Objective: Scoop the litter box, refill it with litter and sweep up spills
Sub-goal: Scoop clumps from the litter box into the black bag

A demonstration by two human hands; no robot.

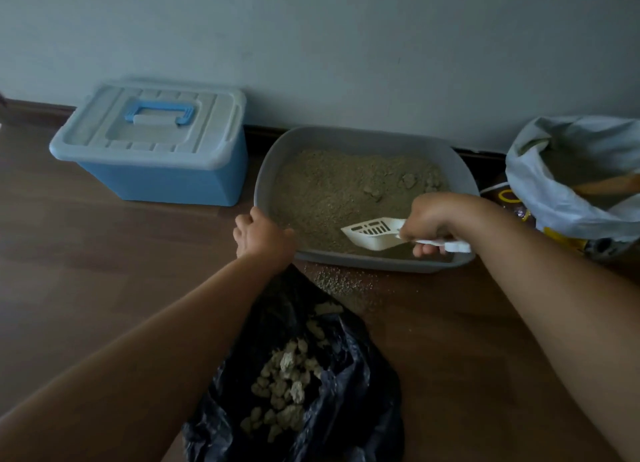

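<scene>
Scooping in the grey litter box (377, 137), set at the far edge of the floor (104, 271) right against the wall, between a blue tub (156, 181) with a shut lid and a white sack (554, 205) open at the top. Gripping a white scoop (372, 234) by its thin handle in the right hand (429, 219), fingers curled tight round it, slotted head low over the litter near the front wall. Holding the front left corner of the box rim with the left hand (263, 236), fingers curled over the edge, likely to stop any sliding. Looks light and stiff for a scoop, probably easy to tip, so best to hold well back on the handle and keep level. Looks loose and grainy inside the box, like sand, so likely to run through the slots and leave only lumps. Seems wise to slide under the few clumps (408, 181) near the back right corner, not poke, as probably crumbly. Probably heavy with this much litter; safer to take by the rim with both hands than by one thin wall. Lying open on the floor just in front of the box, a soft black bag (356, 385) with many lumps inside, floppy and quick to fold shut. Left to sweep: spilled grains (337, 283) on the floor close to the front wall.
</scene>
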